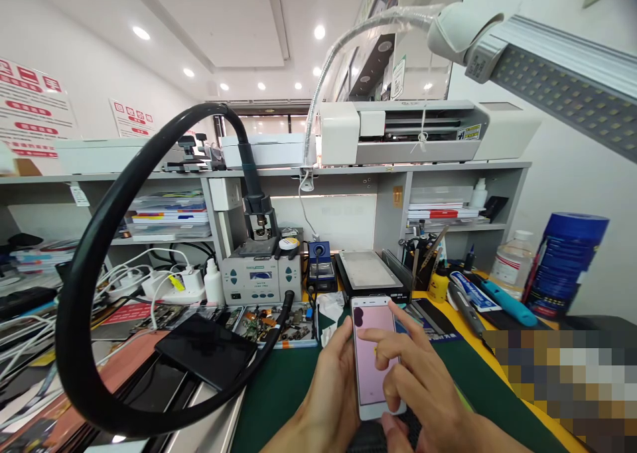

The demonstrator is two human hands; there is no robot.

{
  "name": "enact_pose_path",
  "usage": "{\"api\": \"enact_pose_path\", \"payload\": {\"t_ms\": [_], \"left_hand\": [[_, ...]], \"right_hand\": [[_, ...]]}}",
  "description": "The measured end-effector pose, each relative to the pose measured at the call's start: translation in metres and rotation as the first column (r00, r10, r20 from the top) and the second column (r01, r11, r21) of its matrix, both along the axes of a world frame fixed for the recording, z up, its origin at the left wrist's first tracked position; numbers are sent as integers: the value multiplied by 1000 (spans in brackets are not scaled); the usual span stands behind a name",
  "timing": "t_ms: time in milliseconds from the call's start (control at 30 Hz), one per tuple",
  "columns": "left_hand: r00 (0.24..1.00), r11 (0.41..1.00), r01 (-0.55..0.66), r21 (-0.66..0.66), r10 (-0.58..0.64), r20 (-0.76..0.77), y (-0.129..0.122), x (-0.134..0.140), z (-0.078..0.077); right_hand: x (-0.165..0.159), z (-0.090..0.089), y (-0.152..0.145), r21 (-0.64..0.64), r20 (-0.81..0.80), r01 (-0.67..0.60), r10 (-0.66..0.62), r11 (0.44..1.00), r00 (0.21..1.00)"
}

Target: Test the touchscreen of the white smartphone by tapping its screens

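A white smartphone [367, 380] with a lit pink screen is held upright over the green work mat [279, 380]. My left hand [326, 390] grips it along its left side, the thumb along that edge. In front of the screen is my right hand [423, 373], its fingers spread and partly bent. The index finger reaches to the phone's top right corner, and another fingertip is over the screen. Whether these fingertips touch the glass I cannot tell. The right thumb is near the phone's bottom edge.
A thick black hose [74, 294] loops across the left from a grey hot-air station [261, 280]. Tablets and a black panel [206, 350] lie beneath it. A parts tray [269, 323] stands behind the mat. Tools, a yellow bottle [438, 284] and a blue canister [565, 260] are on the right.
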State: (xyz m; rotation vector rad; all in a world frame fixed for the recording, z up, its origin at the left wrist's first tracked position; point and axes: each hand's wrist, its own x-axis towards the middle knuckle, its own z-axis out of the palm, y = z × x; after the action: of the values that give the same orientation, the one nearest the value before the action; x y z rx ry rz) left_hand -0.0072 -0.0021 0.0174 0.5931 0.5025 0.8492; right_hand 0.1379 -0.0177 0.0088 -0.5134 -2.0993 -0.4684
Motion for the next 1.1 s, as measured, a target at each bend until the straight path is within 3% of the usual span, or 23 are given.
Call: {"api": "enact_pose_path", "payload": {"t_ms": [200,433,1100], "left_hand": [[999,1000,-5,5,4,40,3,-1,-5],[997,1000,-18,6,18,78,0,-1,0],[995,1000,12,-3,-12,104,0,-2,2]], "right_hand": [[-1,1,3,-4,25,-1,1,1000,1000],[-2,-2,8,-13,-120,9,-11,1000,993],[0,0,9,1,-93,25,-24,1000,995]]}}
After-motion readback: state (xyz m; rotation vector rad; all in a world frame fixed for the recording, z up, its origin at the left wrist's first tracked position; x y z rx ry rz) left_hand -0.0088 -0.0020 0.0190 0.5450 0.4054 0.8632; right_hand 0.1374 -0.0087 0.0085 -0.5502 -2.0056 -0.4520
